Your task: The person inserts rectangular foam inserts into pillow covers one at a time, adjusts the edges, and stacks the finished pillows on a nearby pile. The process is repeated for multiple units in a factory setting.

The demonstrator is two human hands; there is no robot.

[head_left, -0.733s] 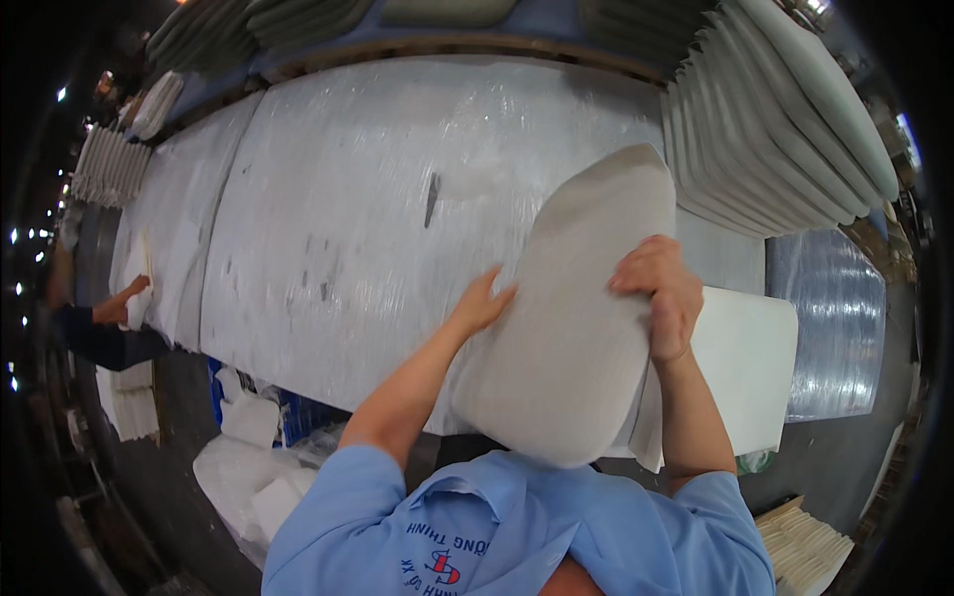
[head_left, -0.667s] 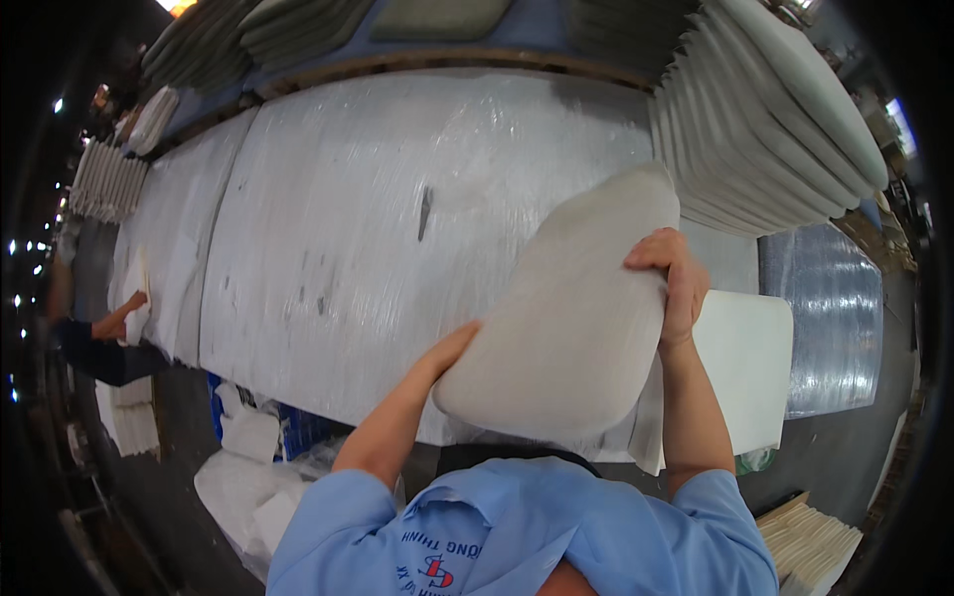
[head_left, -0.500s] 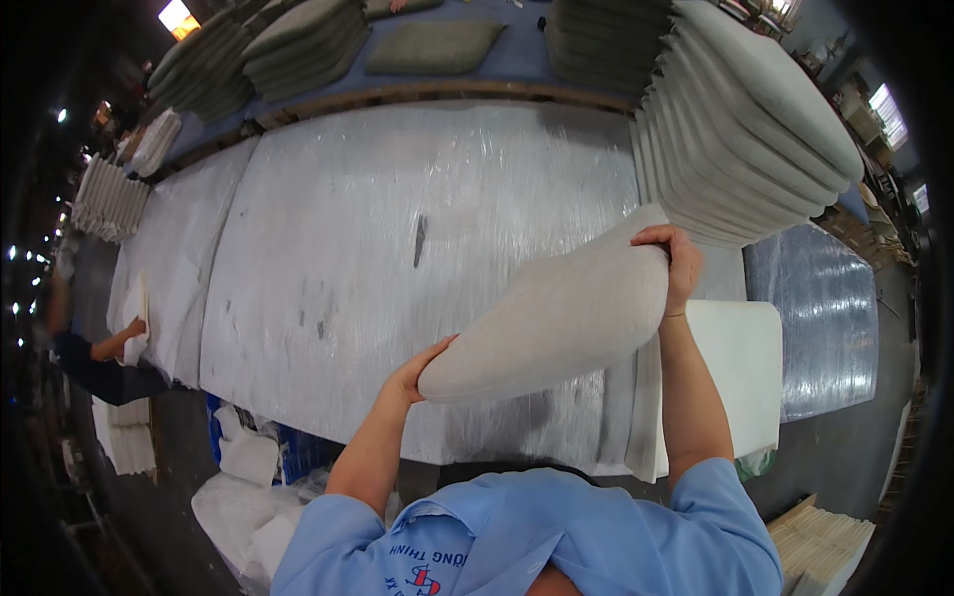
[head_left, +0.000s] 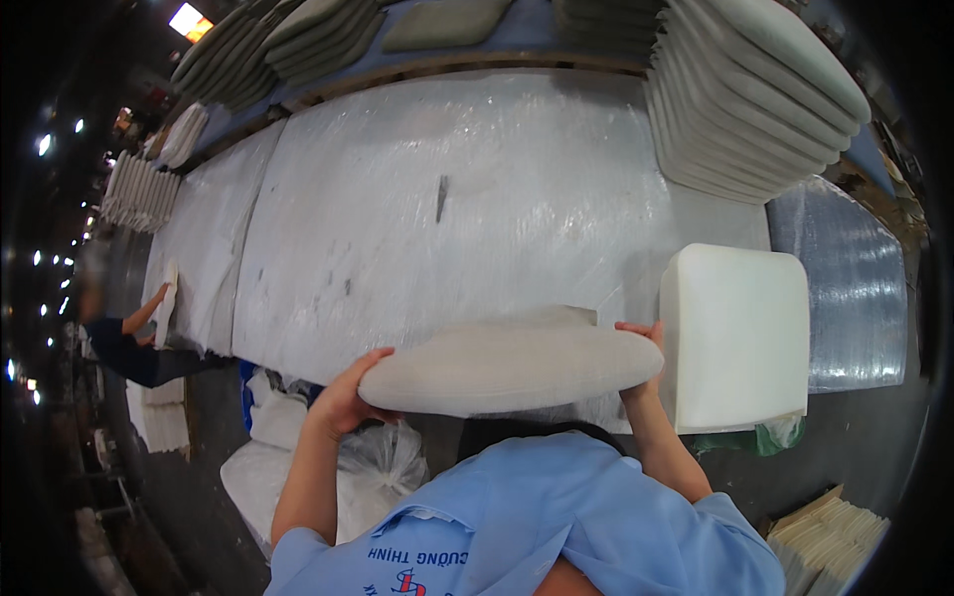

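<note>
A light grey, fabric-covered seat cushion (head_left: 507, 372) is held between my two hands, close in front of my body. My left hand (head_left: 348, 395) wraps round its left end, thumb on top and fingers beneath. At the other end my right hand (head_left: 644, 358) grips the edge, fingers over the top. The cushion stands tilted, its rounded near edge toward me, and a flap of its cover shows at the far side. Beneath it lies the work table (head_left: 427, 248), covered in clear plastic film. Right of my right hand sits a stack of white foam pads (head_left: 740, 333).
A tall stack of grey cushions (head_left: 750, 99) stands at the far right of the table. Dark green cushions (head_left: 447, 22) lie beyond the far edge. A dark slim object (head_left: 441, 199) rests mid-table. Another person (head_left: 139, 343) works at the far left. White plastic bags (head_left: 383, 467) lie below.
Both hands have brought the cushion nearer my body and turned it more level; its right end has come down. The person at left has shifted the white piece in their hands.
</note>
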